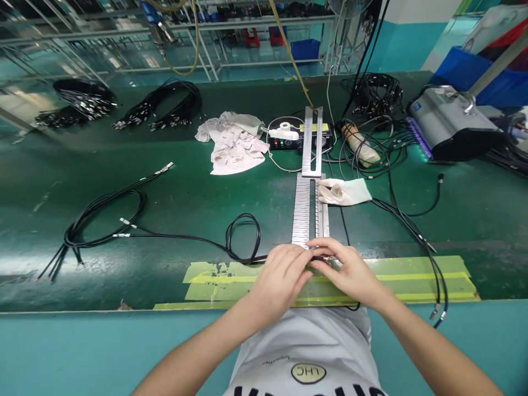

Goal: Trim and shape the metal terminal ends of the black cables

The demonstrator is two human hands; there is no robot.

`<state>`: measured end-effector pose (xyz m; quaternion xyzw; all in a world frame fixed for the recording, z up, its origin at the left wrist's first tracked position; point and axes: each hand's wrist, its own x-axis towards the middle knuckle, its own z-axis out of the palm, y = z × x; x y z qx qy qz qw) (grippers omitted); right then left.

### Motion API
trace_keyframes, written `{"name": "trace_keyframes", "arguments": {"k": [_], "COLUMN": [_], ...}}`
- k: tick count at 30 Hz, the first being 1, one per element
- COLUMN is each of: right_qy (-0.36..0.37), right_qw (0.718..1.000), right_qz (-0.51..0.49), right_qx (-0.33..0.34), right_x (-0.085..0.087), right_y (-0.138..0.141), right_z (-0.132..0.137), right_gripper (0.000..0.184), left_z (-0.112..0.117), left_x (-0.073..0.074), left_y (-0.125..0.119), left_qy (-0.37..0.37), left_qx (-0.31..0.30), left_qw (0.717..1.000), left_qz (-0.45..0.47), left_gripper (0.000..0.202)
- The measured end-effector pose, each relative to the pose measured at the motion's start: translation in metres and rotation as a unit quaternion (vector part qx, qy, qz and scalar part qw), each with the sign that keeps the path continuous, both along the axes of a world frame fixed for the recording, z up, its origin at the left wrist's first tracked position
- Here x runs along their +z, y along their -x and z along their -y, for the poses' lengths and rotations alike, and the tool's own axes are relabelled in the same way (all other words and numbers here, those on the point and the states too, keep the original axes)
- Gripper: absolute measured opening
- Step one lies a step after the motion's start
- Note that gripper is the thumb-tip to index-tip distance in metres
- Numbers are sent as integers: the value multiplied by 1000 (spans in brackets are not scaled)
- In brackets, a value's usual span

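Note:
My left hand [284, 275] and my right hand [346, 269] meet at the near end of a slotted metal jig [304, 209] on the green bench. Both pinch the end of a thin black cable [243, 242], fingers curled together around it. The cable loops once and runs left across the bench to a bundle of black cables [103, 214] with silver ends. Its tip is hidden between my fingers.
A white glove [344, 191] lies beside the jig. Behind it are a metal ruler-like bar [312, 140], a small black control box [295, 140], a crumpled white cloth [233, 143], cable bundles [165, 107] and a grey machine [451, 121]. Yellow tape [412, 278] marks the front edge.

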<state>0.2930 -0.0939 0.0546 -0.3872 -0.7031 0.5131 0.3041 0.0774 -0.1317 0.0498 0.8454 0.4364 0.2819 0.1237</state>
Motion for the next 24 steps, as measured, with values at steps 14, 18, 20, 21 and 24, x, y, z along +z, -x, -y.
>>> {"name": "trace_keyframes", "arguments": {"k": [14, 18, 20, 21, 24], "right_qy": [-111, -135, -166, -185, -247], "right_qw": [983, 967, 953, 946, 931], "right_qz": [137, 206, 246, 261, 261], "right_qx": [-46, -59, -54, -51, -61], "right_x": [-1, -4, -5, -2, 26], "right_y": [-13, -7, -5, -4, -6], "right_z": [-3, -9, -17, -23, -53], "right_gripper": [15, 15, 17, 18, 22], "left_z": [-12, -13, -19, -25, -47], "left_x": [-10, -3, -5, -7, -23], "left_y": [-4, -2, -2, -2, 0], "left_qy": [173, 179, 159, 140, 72], "left_qx": [0, 33, 47, 52, 71], "left_qw": [984, 983, 986, 989, 990], "left_qz": [50, 35, 12, -10, -99], "left_gripper": [24, 23, 22, 22, 17]}}
